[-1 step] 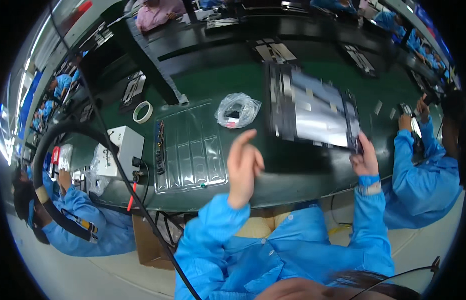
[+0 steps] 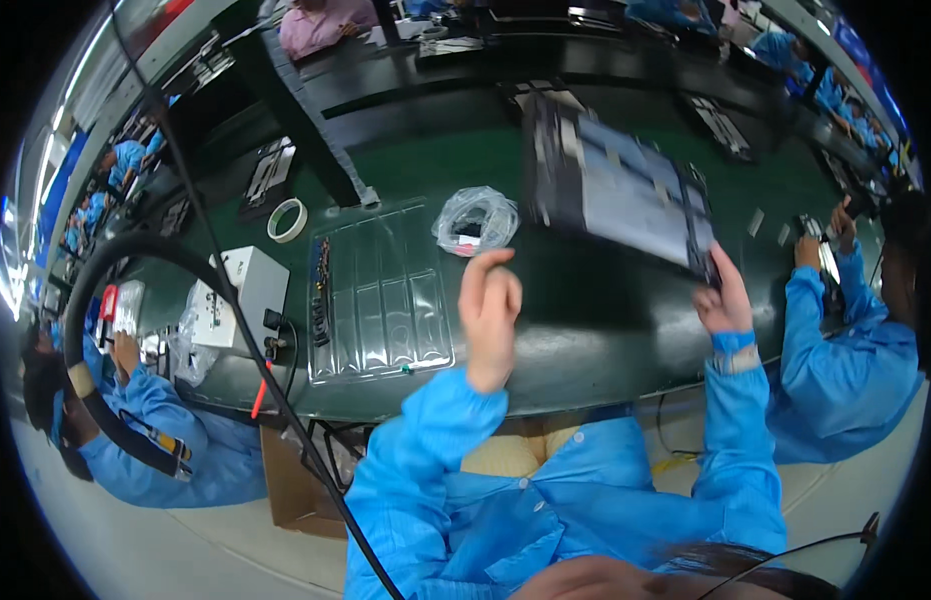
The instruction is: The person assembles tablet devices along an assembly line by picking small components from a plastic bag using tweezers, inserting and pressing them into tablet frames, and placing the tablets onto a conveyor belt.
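Gripping flat panel (image 2: 625, 190) with right hand (image 2: 722, 300).

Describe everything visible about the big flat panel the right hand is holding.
The flat panel is a large rectangular slab with a dark frame and a pale grey, metal-looking face carrying small patches. It is motion-blurred and tilted, near edge raised over the green worktable. The right hand grips its near right corner. The left hand hovers apart, not touching it.

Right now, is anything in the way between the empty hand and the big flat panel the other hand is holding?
Nothing visible. The left hand is raised empty, the right hand grips the flat panel, and only bare dark belt shows between them.
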Tool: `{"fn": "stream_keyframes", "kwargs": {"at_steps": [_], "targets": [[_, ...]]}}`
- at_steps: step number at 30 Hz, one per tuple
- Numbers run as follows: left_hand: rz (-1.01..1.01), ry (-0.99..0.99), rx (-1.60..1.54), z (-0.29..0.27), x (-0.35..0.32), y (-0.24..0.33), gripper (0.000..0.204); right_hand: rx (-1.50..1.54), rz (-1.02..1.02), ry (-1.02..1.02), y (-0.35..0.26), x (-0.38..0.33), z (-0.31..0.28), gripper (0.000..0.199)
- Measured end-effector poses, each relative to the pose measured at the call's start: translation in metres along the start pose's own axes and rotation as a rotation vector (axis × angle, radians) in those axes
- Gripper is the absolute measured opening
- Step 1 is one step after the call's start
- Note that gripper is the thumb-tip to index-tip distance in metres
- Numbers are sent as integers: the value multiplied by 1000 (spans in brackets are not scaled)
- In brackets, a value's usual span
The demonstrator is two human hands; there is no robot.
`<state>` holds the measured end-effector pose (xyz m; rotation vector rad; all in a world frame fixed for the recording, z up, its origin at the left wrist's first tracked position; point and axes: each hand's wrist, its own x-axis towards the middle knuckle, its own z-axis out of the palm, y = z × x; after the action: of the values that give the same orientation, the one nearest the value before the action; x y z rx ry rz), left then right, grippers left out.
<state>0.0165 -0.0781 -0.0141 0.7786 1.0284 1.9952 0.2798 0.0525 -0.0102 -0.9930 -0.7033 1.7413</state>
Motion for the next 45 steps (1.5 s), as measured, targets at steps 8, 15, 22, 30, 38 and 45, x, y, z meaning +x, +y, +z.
{"fn": "stream_keyframes", "kwargs": {"at_steps": [8, 15, 22, 30, 38, 45], "targets": [[628, -846, 983, -4, 37, -74, 6, -177, -1, -254, 27, 173, 181, 26], [617, -947, 1007, -4, 39, -94, 14, -507, 65, -346, 131, 278, 255, 27], [505, -834, 1022, -1, 39, -85, 16, -670, 158, -534, 110, 241, 277, 29], [493, -837, 937, 1, 38, -81, 7, -1881, -970, -592, 15, 265, 201, 67], [469, -883, 977, 1, 36, -83, 6, -2200, -1149, -645, 25, 302, 165, 54], [511, -812, 934, 1, 34, -82, 5, -2121, -1521, -467, 43, 264, 190, 47]]}}
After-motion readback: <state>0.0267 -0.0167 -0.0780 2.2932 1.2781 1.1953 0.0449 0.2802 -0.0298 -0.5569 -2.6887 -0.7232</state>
